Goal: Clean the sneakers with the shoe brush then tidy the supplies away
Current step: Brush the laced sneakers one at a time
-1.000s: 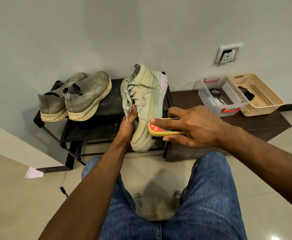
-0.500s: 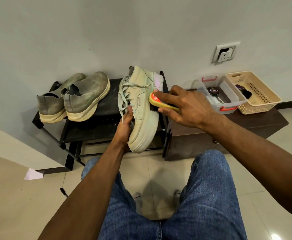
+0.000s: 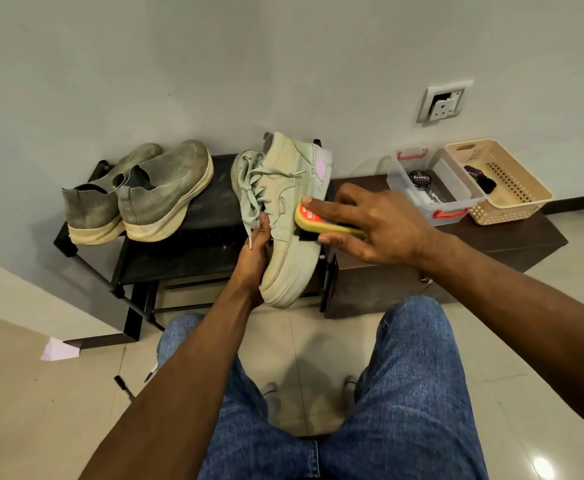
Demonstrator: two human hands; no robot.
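A pale green laced sneaker is held up in front of the black shoe rack, toe pointing down toward me. My left hand grips it from the left, by the laces and tongue. My right hand holds a yellow shoe brush with a red label, its black bristles pressed against the sneaker's side at mid-length. A pair of grey-green knit sneakers sits on the rack's top shelf at the left.
A dark brown low cabinet stands right of the rack. On it are a clear plastic box with a polish tin and a beige basket holding a dark item. My jeans-clad knees are below; a wall socket is above.
The brush went from the sneaker's lower side up toward the heel, then slid back down to mid-length. My left hand kept its hold on the sneaker.
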